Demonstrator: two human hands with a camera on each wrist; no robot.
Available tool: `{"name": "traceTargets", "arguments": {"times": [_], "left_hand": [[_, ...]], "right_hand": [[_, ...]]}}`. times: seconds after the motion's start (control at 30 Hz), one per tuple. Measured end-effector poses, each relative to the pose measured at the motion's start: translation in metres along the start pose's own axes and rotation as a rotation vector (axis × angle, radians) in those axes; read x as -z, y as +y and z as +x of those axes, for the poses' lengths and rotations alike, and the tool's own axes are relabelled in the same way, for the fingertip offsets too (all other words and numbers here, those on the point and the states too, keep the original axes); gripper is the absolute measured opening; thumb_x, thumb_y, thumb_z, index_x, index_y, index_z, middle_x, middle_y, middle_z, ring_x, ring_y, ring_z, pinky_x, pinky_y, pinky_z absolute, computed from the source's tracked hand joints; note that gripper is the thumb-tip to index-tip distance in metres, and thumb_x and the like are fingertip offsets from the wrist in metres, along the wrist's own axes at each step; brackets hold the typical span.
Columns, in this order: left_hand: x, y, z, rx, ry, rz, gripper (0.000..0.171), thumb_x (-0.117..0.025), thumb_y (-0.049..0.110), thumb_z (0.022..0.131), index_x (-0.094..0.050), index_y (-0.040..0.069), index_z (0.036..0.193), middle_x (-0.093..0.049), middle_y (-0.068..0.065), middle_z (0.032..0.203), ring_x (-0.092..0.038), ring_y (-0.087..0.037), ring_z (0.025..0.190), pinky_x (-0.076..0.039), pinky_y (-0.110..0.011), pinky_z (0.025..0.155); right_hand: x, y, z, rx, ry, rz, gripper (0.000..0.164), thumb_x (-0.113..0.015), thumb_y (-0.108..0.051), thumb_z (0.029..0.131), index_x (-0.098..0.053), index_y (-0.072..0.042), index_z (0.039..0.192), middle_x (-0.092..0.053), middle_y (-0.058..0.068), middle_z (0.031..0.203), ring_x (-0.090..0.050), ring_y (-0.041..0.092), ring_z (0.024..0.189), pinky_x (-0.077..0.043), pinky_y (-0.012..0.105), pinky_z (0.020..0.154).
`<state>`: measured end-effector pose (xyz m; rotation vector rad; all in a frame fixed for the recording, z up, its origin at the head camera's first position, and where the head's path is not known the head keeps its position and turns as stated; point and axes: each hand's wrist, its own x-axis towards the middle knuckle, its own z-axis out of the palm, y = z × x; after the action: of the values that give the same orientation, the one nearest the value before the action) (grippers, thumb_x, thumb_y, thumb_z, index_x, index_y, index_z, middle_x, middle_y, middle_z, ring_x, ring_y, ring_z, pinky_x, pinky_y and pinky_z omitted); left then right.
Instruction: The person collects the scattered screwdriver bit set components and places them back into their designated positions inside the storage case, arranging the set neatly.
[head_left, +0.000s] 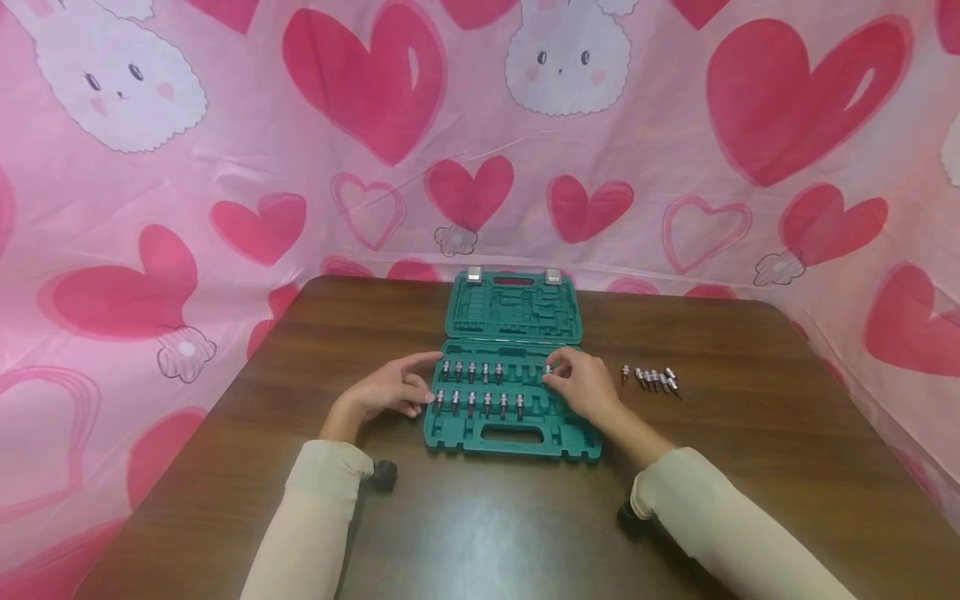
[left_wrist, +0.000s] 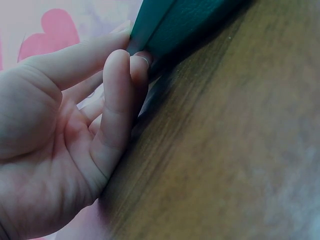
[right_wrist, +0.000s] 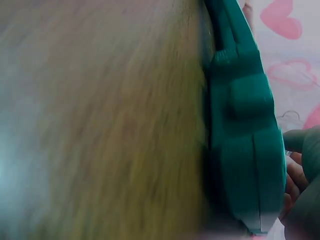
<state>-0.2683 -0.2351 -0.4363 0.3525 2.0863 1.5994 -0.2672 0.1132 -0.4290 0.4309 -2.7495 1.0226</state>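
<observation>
A green socket case [head_left: 513, 400] lies open on the table, with several short silver bit sockets [head_left: 472, 372] standing in its upper row and more bit sockets [head_left: 487, 405] in its lower row. My right hand [head_left: 585, 385] is over the case's right part, thumb and index finger pinching one bit socket [head_left: 548, 369] at the upper row. At the case's left edge, my left hand [head_left: 390, 387] holds the rim between thumb and fingers. In the left wrist view, the fingertips meet the green edge [left_wrist: 165, 37]. The right wrist view hides most of the right fingers behind the case.
Several loose bit sockets [head_left: 654, 381] lie on the brown wooden table [head_left: 480, 525] right of the case. The case's lid [head_left: 513, 304] is folded back, its two silver latches at the far edge. Behind hangs a pink cloth [head_left: 480, 133] with hearts and rabbits.
</observation>
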Motion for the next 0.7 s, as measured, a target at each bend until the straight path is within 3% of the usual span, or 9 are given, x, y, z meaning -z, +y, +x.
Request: {"name": "traceTargets", "arguments": {"times": [0.7], "left_hand": [[-0.001,0.003,-0.002,0.008,-0.003,0.000,0.073,-0.069,0.007,0.090,-0.033,0.020,0.152,-0.067,-0.018,0.092,-0.062,-0.023,0.067,-0.057,-0.031,0.064]], "right_hand": [[-0.031,-0.028,0.016,-0.028,-0.047,0.042,0.015,-0.075,-0.018,0.086,-0.066,-0.013,0.096,-0.061,-0.003,0.072,-0.054,0.015,0.067,-0.045,0.035,0.062]]}}
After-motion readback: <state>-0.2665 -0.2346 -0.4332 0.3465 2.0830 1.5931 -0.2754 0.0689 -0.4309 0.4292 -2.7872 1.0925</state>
